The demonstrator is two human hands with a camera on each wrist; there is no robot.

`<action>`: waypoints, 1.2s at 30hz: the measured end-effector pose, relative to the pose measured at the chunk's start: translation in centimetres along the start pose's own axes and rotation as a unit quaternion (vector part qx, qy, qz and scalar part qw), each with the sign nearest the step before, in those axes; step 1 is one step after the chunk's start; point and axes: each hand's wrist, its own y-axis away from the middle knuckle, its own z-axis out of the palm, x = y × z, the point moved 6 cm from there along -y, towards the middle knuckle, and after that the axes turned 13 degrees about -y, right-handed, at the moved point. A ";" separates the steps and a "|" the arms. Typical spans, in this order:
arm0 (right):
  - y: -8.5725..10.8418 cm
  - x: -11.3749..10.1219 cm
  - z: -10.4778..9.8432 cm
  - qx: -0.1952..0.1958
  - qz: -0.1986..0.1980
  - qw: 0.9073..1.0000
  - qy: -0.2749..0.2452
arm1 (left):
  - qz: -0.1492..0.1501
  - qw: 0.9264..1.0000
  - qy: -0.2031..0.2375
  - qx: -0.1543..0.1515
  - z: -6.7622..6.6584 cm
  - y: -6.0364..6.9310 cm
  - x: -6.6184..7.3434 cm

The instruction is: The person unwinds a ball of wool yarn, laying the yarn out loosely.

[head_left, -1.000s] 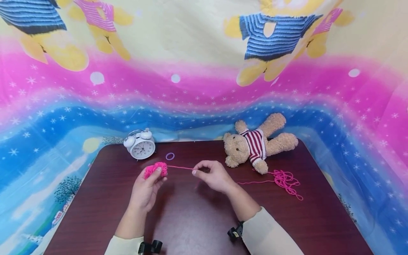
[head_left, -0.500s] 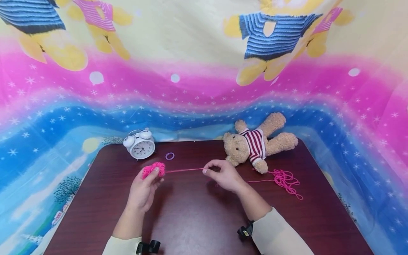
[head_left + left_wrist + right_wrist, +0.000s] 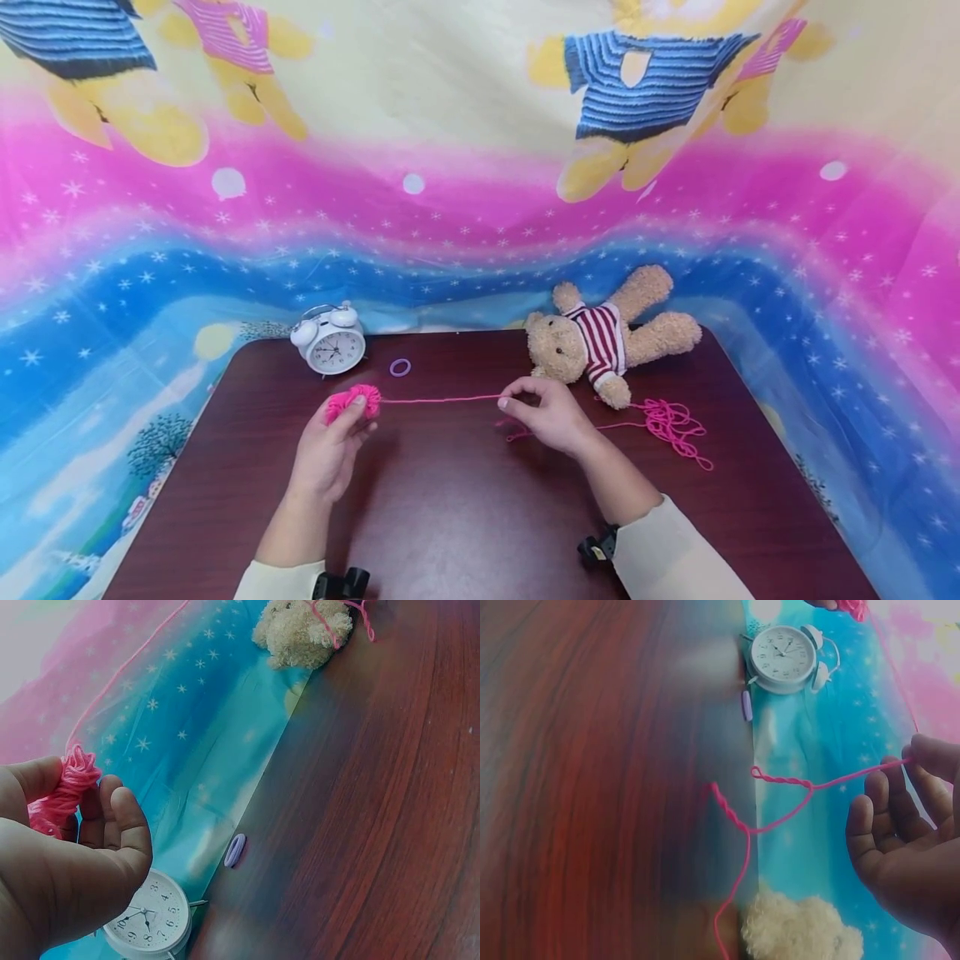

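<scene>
My left hand [image 3: 327,454] grips a wound bundle of pink yarn [image 3: 354,403] between thumb and fingers. A strand [image 3: 442,401] runs taut from it to my right hand [image 3: 551,417], whose thumb and index finger pinch it. Beyond that pinch, in the right wrist view, the yarn tail [image 3: 780,817] hangs down with twisted kinks. It leads on toward a loose tangle of pink yarn [image 3: 675,429] on the table at the right. In the left wrist view the bundle [image 3: 71,784] shows its many wraps.
A white alarm clock [image 3: 335,350] stands at the back left of the dark wooden table [image 3: 450,517]. Beside it lies a purple ring [image 3: 400,367]. At the back right a teddy bear [image 3: 600,342] in a striped top lies near the tangle. A printed cloth [image 3: 465,208] hangs behind.
My right hand has moved right, drawing out a longer strand from the bundle. My left hand has shifted slightly left with the bundle. The kinked tail now shows below the right hand.
</scene>
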 end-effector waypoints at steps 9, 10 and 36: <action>1.2 0.4 -1.9 0.020 -0.005 1.000 0.020 | 0.006 1.000 0.006 0.001 -0.8 0.2 -0.1; 1.3 0.4 -2.1 0.020 -0.005 1.000 0.018 | 0.007 1.000 0.007 0.002 -0.9 0.2 -0.1; 3.9 1.5 -9.5 0.084 0.022 0.995 0.054 | 0.009 1.000 -0.019 0.005 -2.1 0.2 0.6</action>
